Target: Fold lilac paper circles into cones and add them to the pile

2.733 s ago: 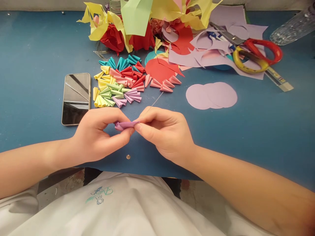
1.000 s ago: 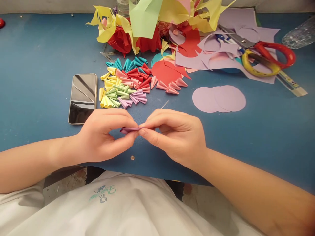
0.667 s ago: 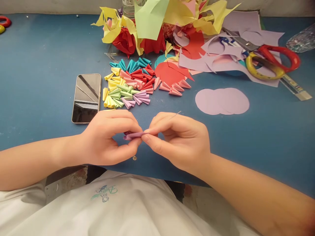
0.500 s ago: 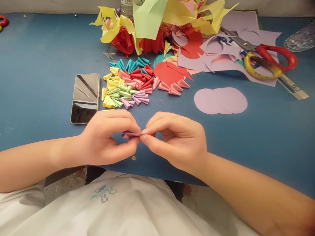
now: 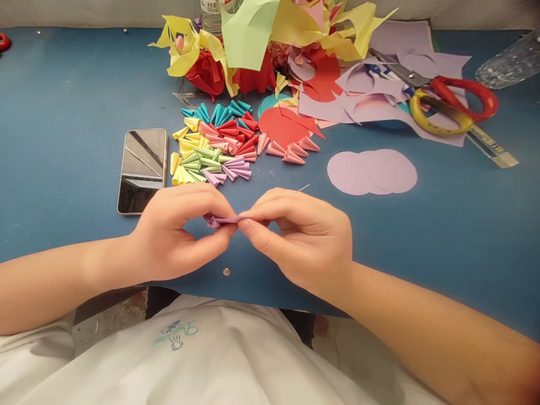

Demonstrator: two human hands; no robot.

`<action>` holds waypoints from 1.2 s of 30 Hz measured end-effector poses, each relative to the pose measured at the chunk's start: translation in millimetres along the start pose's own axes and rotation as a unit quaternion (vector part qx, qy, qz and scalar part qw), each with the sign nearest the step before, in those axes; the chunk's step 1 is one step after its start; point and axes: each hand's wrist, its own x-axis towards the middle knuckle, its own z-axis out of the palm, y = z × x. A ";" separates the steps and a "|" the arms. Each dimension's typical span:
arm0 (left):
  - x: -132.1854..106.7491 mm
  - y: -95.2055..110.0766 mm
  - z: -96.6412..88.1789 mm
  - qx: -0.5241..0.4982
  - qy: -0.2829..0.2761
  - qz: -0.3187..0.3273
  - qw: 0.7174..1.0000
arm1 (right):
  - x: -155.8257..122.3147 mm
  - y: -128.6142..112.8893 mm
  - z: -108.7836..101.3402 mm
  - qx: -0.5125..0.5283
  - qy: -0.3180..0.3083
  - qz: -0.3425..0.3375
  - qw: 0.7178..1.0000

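Observation:
Between my two hands is a piece of purple paper (image 5: 220, 221), partly rolled, with a small curl at its left end. My left hand (image 5: 181, 230) pinches it between thumb and forefinger. Thumb and fingers of my right hand (image 5: 301, 236) grip its right end, and a thin pale stick (image 5: 303, 188) pokes out above that hand. Just beyond my hands lie small rolled paper cones in purple (image 5: 238, 166), green (image 5: 202, 159), yellow (image 5: 181, 175), red (image 5: 247, 147), pink (image 5: 293, 152) and teal (image 5: 221, 114). Overlapping purple paper circles (image 5: 372, 172) lie to the right.
A phone (image 5: 142, 171) lies left of the cones. Scissors (image 5: 447, 98) with red and yellow handles rest on purple scraps (image 5: 329, 104), beside a ruler (image 5: 493, 147). Crumpled paper (image 5: 253, 42) and a bottle (image 5: 211, 17) stand at the back; a clear plastic bottle (image 5: 510, 59) lies far right.
The purple paper's left end is curled a little tighter. Both hands have shifted slightly up in view, and the thin stick above the right hand shows more clearly. The whole view has moved slightly.

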 end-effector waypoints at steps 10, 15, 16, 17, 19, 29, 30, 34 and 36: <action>2.4 3.8 -0.8 -0.024 -0.025 0.007 0.999 | -0.9 2.7 1.4 0.024 -0.006 -0.025 0.999; 2.0 4.4 -0.5 -0.023 -0.018 0.010 1.000 | -0.3 2.9 2.7 0.031 -0.011 -0.011 0.999; 1.8 4.5 -0.4 -0.022 -0.015 0.007 1.000 | -0.1 3.0 2.8 0.033 -0.014 -0.009 0.999; 1.5 4.6 -0.3 -0.020 -0.012 0.003 1.000 | 0.1 3.1 2.7 0.035 -0.016 -0.008 0.999; 1.0 5.0 0.0 -0.019 -0.005 -0.007 1.000 | 0.2 2.9 2.3 0.039 -0.018 -0.003 0.999; 0.1 4.8 1.9 -0.025 0.014 -0.047 0.998 | -1.4 -0.7 1.2 -0.010 -0.024 -0.010 1.000; -0.1 4.7 1.9 -0.029 0.012 -0.049 0.998 | -1.4 -0.9 1.3 -0.006 -0.024 -0.009 1.000; -0.4 3.6 1.5 -0.045 0.006 -0.035 0.998 | -1.1 -2.2 1.8 0.003 -0.020 -0.004 1.000; 0.0 3.0 1.2 -0.048 0.005 -0.021 0.999 | -1.1 -2.9 1.8 0.000 -0.016 0.002 1.000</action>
